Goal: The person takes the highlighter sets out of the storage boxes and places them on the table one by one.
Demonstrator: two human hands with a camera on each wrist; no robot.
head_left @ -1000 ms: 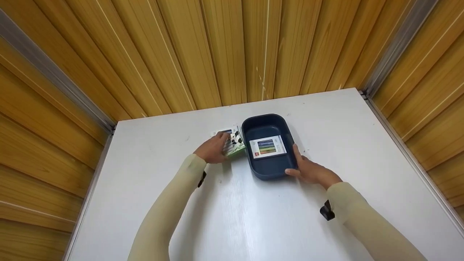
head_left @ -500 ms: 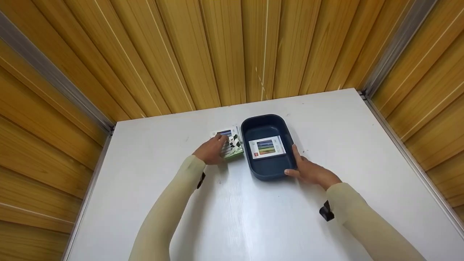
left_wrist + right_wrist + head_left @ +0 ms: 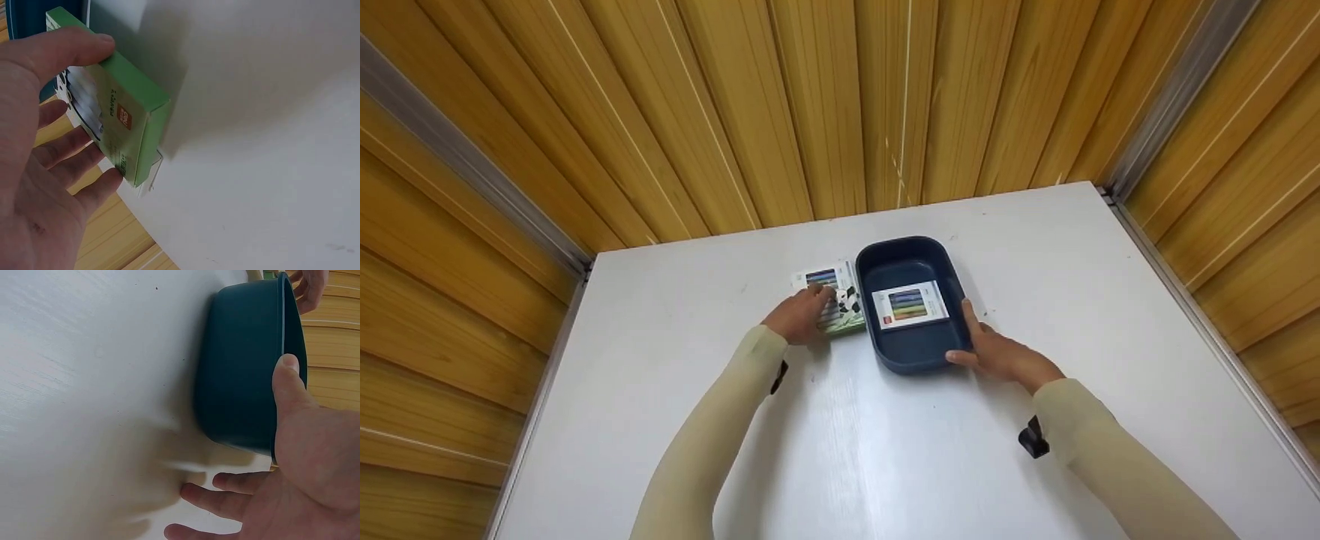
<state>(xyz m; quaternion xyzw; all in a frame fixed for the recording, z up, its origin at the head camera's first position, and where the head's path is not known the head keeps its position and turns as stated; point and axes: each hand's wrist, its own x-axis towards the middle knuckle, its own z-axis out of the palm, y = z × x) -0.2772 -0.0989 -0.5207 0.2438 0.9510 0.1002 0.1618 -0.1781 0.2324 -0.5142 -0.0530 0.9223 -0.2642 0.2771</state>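
Observation:
My left hand point(image 3: 800, 315) lies over a green-edged box with a panda picture point(image 3: 847, 304), left of a dark blue tray. In the left wrist view, its thumb is on the green side of the panda box point(image 3: 126, 112) and its fingertips are at the opposite edge. Under it lies a white box with coloured stripes point(image 3: 816, 276), partly covered. My right hand point(image 3: 997, 349) touches the near right corner of the tray point(image 3: 907, 369), thumb at the rim, other fingers straight. Inside the tray lies another white box with a striped picture point(image 3: 911, 304).
Both hands work over a white tabletop point(image 3: 675, 360). Yellow wood-look panels point(image 3: 810, 112) close it in at the back and sides. Small dark cameras are strapped at both wrists.
My left hand and the panda box have shifted slightly towards me, and the box lies flatter beside the tray. More of the striped box shows. The right hand stays at the tray's corner.

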